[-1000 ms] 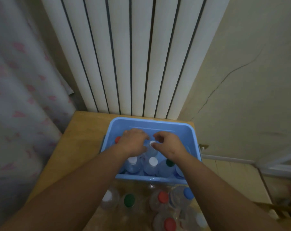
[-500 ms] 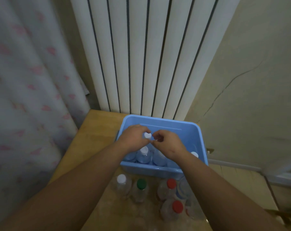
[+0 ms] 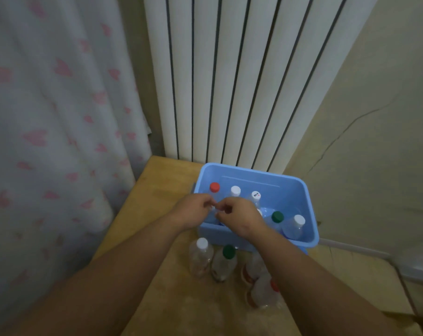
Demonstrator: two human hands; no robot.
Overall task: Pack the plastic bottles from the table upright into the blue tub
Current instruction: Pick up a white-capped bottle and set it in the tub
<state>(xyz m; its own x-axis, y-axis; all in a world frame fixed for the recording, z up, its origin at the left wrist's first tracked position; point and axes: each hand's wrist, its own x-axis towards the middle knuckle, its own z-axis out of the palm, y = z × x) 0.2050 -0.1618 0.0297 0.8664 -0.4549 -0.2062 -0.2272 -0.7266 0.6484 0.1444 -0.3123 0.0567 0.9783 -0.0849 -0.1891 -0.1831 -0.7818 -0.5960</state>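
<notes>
The blue tub (image 3: 254, 169) stands at the back of the wooden table (image 3: 162, 183). Upright clear bottles fill it: a red cap (image 3: 215, 187), a white cap (image 3: 235, 190) and a printed white cap (image 3: 256, 195) in the far row, a green cap (image 3: 277, 217) and a white cap (image 3: 299, 220) nearer. My left hand (image 3: 193, 210) and my right hand (image 3: 238, 220) meet over the tub's near left corner. Their curled fingertips pinch the top of a bottle that they mostly hide. In front of the tub stand a white-capped bottle (image 3: 202, 253) and a green-capped bottle (image 3: 226, 260).
More clear bottles with red labels (image 3: 262, 293) stand partly behind my right forearm. A white ribbed radiator (image 3: 230, 81) rises right behind the tub. A curtain with pink hearts (image 3: 48, 117) hangs along the table's left edge. A cracked wall (image 3: 363, 117) is on the right.
Both hands have come back from the tub's far middle to its near left corner, still pinched together. The far row of caps is now uncovered. The view has swung left.
</notes>
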